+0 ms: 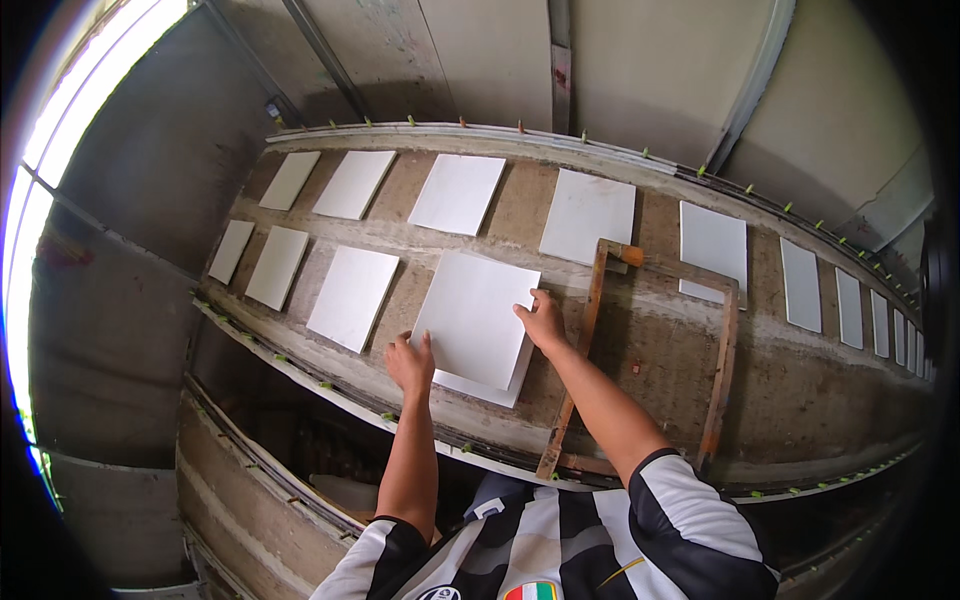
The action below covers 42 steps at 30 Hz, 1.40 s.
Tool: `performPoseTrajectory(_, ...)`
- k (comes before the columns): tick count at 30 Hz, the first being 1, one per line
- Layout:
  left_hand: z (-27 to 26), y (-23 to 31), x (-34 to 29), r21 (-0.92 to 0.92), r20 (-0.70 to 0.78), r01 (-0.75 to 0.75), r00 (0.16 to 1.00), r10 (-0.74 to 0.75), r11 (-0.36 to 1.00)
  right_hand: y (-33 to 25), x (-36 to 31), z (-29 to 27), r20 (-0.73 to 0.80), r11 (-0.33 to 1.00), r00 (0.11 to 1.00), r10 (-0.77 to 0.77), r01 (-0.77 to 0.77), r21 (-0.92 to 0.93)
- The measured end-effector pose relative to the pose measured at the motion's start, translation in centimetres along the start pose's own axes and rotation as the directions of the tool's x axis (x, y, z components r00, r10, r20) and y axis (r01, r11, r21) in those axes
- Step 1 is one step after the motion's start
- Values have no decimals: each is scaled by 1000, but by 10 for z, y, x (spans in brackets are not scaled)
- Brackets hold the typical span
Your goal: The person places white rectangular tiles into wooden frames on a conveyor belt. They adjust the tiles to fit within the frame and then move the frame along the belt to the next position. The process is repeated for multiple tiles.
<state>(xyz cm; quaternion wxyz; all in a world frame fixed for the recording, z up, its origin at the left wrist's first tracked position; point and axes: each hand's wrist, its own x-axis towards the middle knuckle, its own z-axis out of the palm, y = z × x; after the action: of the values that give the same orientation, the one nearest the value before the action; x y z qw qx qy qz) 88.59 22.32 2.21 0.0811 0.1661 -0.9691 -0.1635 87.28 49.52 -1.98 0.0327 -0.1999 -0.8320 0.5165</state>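
A stiff white rectangular sheet point(475, 318) is held by its two sides, tilted slightly on the long table. My left hand point(410, 362) grips its lower left edge, thumb on top and the other fingers partly hidden. At the right edge, my right hand point(543, 320) pinches the same sheet near its upper corner. Beneath it a second white sheet point(495, 389) shows along the lower and right sides. Just right of my right hand stands a wooden frame point(592, 312), with an orange-brown block point(632, 256) at its upper left corner. My right forearm crosses over the frame's left bar.
More white sheets point(458, 193) lie spaced in two rows along the brown, worn tabletop point(400, 285). Small green pegs point(387, 416) line the table's edges. Below left is another long surface point(245, 470). Grey panels point(650, 80) rise behind the table.
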Motion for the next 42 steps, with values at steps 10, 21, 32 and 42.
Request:
performPoseTrajectory(10, -142, 92, -49, -681, -103, -369, 903, 417, 632, -109, -64, -142, -1, 440, 530, -848, 703, -559)
performPoseTrajectory(21, -143, 198, -124, -630, -445, -597, 802, 399, 496, -67, -114, -287, -461, 814, 671, -581, 486, -319)
performPoseTrajectory(32, 18, 217, -211, -680, 432, -161, 700, 568, 715, 157, -127, -289, -613, 996, 789, 40, 17, 88)
performPoseTrajectory(42, 61, 192, -223, -558, 513, -224, 664, 544, 799, 191, -144, -255, -513, 960, 823, 245, -279, 10)
